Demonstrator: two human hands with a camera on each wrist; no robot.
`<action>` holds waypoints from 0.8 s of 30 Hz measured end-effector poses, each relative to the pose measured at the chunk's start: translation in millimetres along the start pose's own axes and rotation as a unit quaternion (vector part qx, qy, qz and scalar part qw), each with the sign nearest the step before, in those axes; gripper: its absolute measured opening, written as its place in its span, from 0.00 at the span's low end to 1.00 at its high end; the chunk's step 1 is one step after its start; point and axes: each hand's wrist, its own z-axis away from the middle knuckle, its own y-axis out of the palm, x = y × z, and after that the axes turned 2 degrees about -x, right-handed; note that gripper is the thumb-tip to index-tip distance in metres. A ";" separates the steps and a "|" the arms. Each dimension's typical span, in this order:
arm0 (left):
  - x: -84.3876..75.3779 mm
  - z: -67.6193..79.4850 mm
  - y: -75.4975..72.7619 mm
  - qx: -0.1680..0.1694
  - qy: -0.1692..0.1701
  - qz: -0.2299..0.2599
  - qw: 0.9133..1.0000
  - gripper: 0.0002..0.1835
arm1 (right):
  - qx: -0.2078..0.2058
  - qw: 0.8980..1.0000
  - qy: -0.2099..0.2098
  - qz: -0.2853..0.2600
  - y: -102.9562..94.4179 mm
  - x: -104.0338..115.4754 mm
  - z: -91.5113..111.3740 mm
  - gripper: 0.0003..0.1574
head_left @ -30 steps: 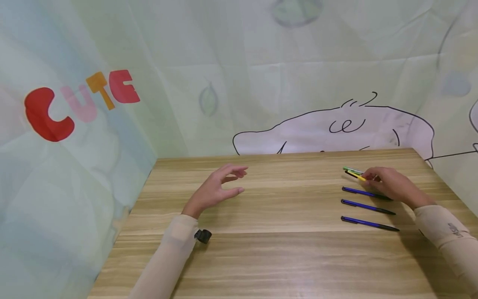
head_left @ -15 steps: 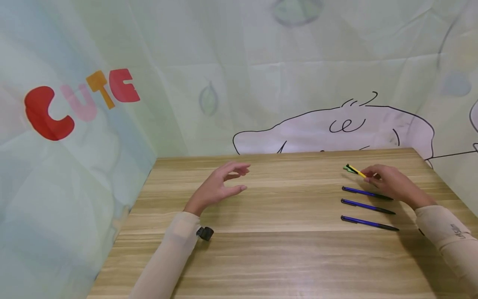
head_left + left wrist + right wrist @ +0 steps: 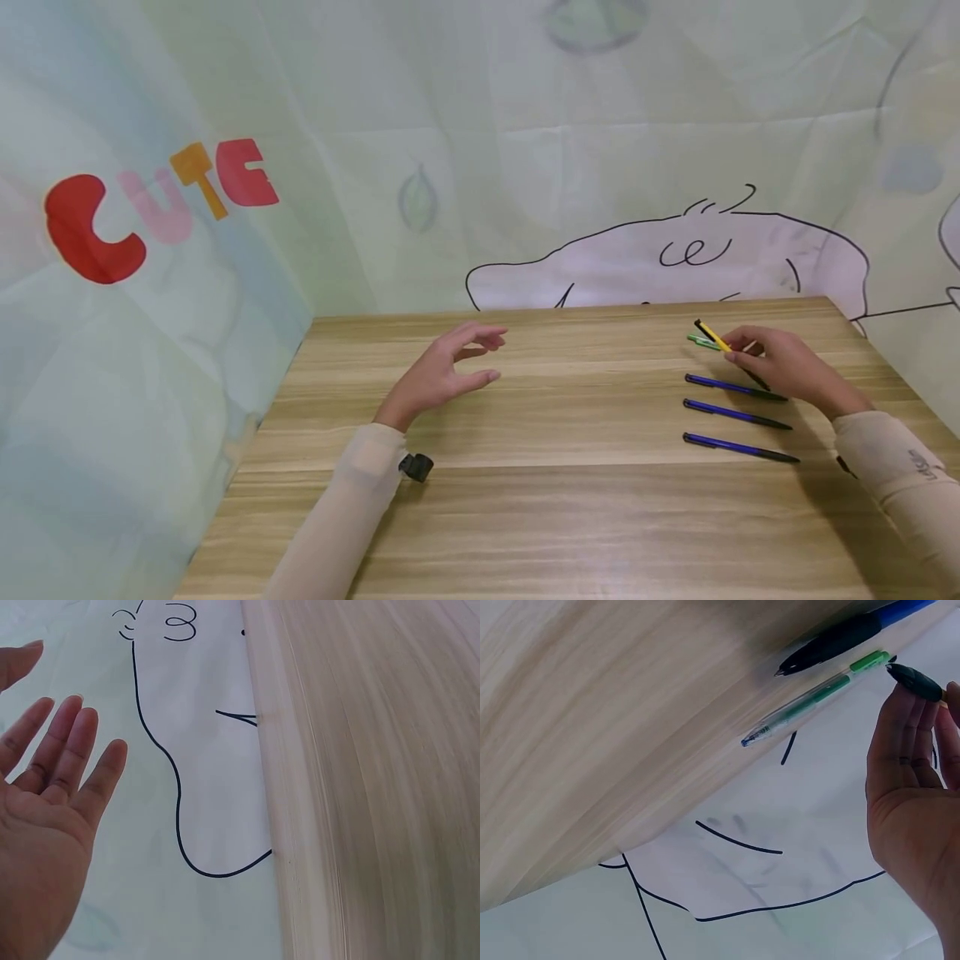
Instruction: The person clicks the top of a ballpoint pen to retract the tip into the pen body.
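Observation:
My right hand pinches a yellow pen with a black grip between thumb and fingers, tilted above the table's right side. In the right wrist view its dark tip pokes out from the fingers. Under it, partly hidden by the hand, lies a green pen, whose clear barrel shows in the right wrist view. Nearer to me three blue pens lie in a column: the far one, the middle one and the near one. My left hand hovers over the table's left half, fingers relaxed, holding nothing.
The wooden table ends at a back edge against a printed cloth with a line-drawn animal. More cloth, with coloured letters, hangs along the left side. A dark band sits at my left wrist.
The yellow pen has risen off the table and tilted more steeply in my right hand. My left hand has drifted slightly right. The blue pens lie where they were.

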 end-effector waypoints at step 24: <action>-33.6 -3.2 2.7 0.000 -0.011 0.010 1.000 0.30 | 0.014 0.991 0.049 -0.123 -4.3 9.4 5.9 0.25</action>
